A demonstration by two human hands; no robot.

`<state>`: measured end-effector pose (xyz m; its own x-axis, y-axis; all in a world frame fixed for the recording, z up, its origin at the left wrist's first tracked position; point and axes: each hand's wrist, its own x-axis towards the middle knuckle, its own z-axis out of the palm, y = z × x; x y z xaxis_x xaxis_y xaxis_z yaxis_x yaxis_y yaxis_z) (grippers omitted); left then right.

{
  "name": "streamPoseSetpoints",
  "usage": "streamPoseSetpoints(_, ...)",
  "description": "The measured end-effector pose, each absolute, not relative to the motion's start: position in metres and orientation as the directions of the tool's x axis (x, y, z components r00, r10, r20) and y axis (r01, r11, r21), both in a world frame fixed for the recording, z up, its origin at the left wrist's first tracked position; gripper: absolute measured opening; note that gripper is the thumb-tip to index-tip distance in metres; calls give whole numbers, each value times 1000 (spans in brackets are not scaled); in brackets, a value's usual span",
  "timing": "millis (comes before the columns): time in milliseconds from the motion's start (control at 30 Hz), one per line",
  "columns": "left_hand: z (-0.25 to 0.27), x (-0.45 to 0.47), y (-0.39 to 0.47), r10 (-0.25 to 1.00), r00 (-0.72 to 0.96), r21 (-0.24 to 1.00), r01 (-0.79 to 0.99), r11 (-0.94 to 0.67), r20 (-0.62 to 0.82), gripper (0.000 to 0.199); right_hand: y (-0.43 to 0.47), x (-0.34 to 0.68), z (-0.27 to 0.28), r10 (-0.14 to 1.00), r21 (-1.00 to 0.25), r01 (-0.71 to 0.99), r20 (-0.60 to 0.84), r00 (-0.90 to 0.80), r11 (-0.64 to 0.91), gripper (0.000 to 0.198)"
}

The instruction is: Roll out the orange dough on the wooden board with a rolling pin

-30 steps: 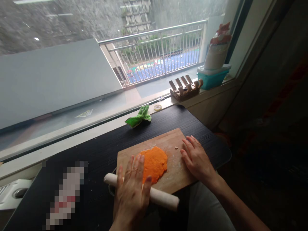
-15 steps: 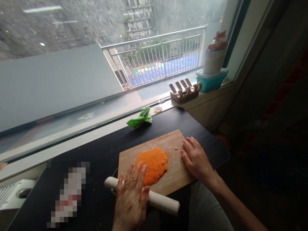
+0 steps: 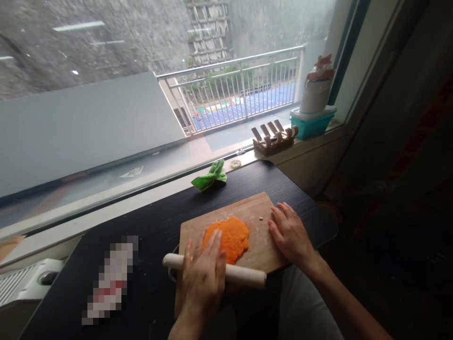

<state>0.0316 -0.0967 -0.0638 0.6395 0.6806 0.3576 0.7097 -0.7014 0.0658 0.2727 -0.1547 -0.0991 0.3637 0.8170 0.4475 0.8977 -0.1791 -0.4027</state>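
A flattened piece of orange dough (image 3: 233, 238) lies on a wooden cutting board (image 3: 260, 245) dusted with white powder. Across the board's near edge runs a pale rolling pin (image 3: 246, 275). My left hand (image 3: 203, 271) lies over the pin with fingers stretched forward; the fingertips reach over the dough's left part, and whether they touch it I cannot tell. At the board's right edge rests my right hand (image 3: 290, 231), fingers extended and holding nothing. A small pale crumb (image 3: 261, 218) is near its fingertips.
Beyond the board a green cloth (image 3: 211, 177) lies on the black table (image 3: 152, 236). A blurred-out pale item (image 3: 113, 278) is at left. On the windowsill are a roll of tape (image 3: 235, 163), a brown rack (image 3: 274, 141) and a teal box (image 3: 311, 125) with a bag on top.
The rolling pin has moved forward under my left hand, nearer the dough and onto the board's near part. My right hand stays at the board's edge. The view has shifted slightly.
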Motion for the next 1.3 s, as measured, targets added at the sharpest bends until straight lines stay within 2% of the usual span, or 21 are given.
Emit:
streamPoseSetpoints(67,-75,3,-119,627,666,25,677,-736,404,50,-155,273,-100,820,-409,897,448,357,-167,41)
streamPoseSetpoints(133,-77,-3,-123,627,663,14,683,-730,409,51,-154,273,-100,823,-415,896,446,352,-158,41)
streamPoseSetpoints(200,-69,16,-107,656,659,17,701,-713,368,49,-154,274,-100,823,-420,894,446,353,-156,41)
streamPoseSetpoints(333,-40,89,-50,792,569,94,796,-598,224,50,-154,274,-99,816,-419,892,447,367,-171,40)
streamPoseSetpoints(433,-30,112,-33,792,570,107,793,-600,218,51,-154,273,-98,816,-405,895,443,370,-186,40)
streamPoseSetpoints(533,-44,82,-58,769,599,99,771,-629,222,48,-154,272,-98,818,-399,897,441,370,-191,41)
streamPoseSetpoints(633,-66,31,-98,658,673,9,697,-717,337,47,-155,272,-99,819,-407,896,443,365,-178,41)
streamPoseSetpoints(733,-73,11,-115,630,681,-18,684,-729,374,53,-155,273,-98,824,-417,894,441,356,-163,40)
streamPoseSetpoints(833,-61,42,-88,691,638,15,730,-683,340,51,-155,273,-97,828,-421,892,431,359,-167,40)
streamPoseSetpoints(933,-43,92,-45,791,570,79,798,-597,223,52,-154,272,-96,825,-421,889,427,371,-182,39)
streamPoseSetpoints(1033,-35,111,-28,799,564,86,804,-589,209,52,-154,272,-97,814,-421,887,438,381,-188,38)
streamPoseSetpoints(1133,-46,79,-58,773,599,77,778,-623,209,50,-154,272,-98,806,-420,889,453,381,-184,38)
streamPoseSetpoints(1233,-67,22,-106,636,707,-9,671,-741,309,51,-155,272,-98,814,-417,891,446,372,-179,38)
streamPoseSetpoints(1300,-76,-2,-127,602,714,-14,649,-761,356,56,-155,272,-98,827,-416,893,432,361,-173,38)
